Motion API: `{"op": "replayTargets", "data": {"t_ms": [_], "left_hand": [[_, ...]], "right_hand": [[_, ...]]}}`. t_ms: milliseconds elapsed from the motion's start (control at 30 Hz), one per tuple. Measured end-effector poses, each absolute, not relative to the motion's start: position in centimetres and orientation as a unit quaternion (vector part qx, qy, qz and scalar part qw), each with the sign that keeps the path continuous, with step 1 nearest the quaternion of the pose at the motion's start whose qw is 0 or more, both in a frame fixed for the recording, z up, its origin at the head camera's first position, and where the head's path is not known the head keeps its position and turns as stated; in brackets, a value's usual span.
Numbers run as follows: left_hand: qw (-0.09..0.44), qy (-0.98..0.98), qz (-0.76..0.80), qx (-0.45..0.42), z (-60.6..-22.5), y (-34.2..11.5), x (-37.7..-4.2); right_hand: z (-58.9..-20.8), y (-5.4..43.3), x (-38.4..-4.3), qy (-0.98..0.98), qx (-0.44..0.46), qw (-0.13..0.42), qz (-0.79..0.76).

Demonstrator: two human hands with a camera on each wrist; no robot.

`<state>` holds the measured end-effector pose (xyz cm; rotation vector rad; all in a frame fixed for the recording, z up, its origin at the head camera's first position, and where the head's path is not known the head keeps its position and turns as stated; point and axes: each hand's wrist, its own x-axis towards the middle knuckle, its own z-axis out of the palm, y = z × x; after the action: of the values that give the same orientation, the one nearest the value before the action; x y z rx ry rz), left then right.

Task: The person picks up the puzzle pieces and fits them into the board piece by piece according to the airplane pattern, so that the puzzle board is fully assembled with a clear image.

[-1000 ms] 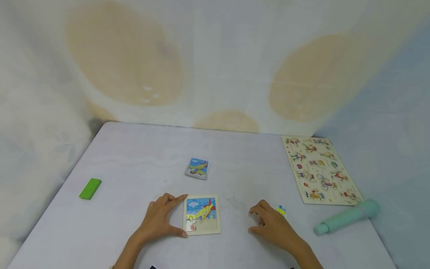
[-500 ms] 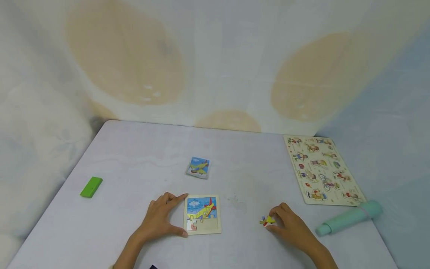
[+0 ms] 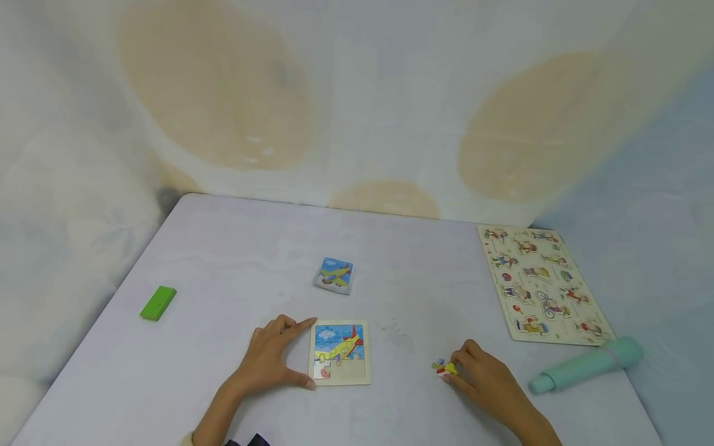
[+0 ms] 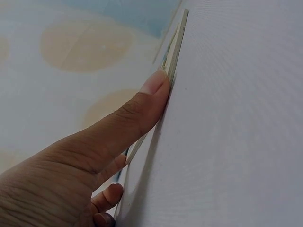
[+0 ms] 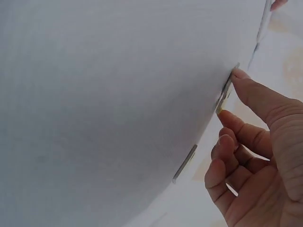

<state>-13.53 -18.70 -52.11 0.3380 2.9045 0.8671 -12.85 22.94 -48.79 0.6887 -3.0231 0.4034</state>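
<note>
Left of centre, a small square jigsaw [image 3: 340,352] of a yellow and red airplane lies in a pale wooden frame. Its lower right part shows bare wood. My left hand [image 3: 270,359] rests against the frame's left side, straight index finger at the upper corner and thumb at the lower one; the left wrist view shows the thumb [image 4: 154,90] along the frame's edge. Farther right, my right hand [image 3: 485,378] pinches a yellow and red jigsaw piece [image 3: 450,369] between thumb and index finger. Blue and yellow bits show beside it; whether they are separate pieces I cannot tell.
Behind the jigsaw lies a picture card [image 3: 335,275] with the same airplane. A green block [image 3: 158,303] sits at the left. On the right are a large wooden picture board [image 3: 543,291] and a rolled mint-green item [image 3: 586,365] near the table's edge.
The right hand has shifted to the right and now pinches a jigsaw piece. My left hand stays at the frame, and the whole head view has drifted slightly.
</note>
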Motion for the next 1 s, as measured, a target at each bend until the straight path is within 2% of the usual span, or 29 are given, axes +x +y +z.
{"op": "replayTargets", "data": {"t_ms": [500, 1000], "left_hand": [[0.052, 0.950, 0.288, 0.108, -51.8, -18.6, -13.5], [0.034, 0.951, 0.285, 0.113, -52.0, -18.6, -13.5]], "right_hand": [[-48.5, 21.2, -12.7, -0.938, 0.294, 0.089, 0.164], [-47.4, 15.3, -13.3, -0.938, 0.305, 0.019, 0.163]]}}
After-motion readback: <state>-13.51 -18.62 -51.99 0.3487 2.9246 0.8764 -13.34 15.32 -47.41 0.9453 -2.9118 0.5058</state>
